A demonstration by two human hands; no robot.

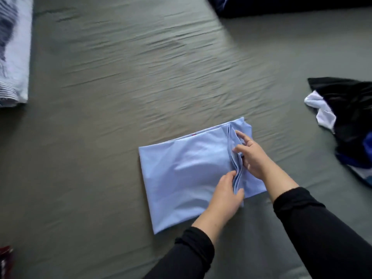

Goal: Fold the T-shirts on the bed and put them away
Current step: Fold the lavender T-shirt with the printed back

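Head view: light-blue T-shirt (187, 172), folded to a rectangle, lies on the grey-green bed sheet (120, 77), long axis running near-left to far-right. Left hand (227, 195) pinches the stacked layered edges at the near right; right hand (251, 156) grasps the same edges just beyond. Unfolded dark clothes (350, 117) lie well apart, nearer the right hand.

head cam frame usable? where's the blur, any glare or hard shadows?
Head view: motion blur smears the bed sheet and the striped fabric at far left; the light blue T-shirt and both hands, left and right, stay fairly sharp. Lighting soft and even, no glare, only faint shadows. Wide-angle bending at the edges.
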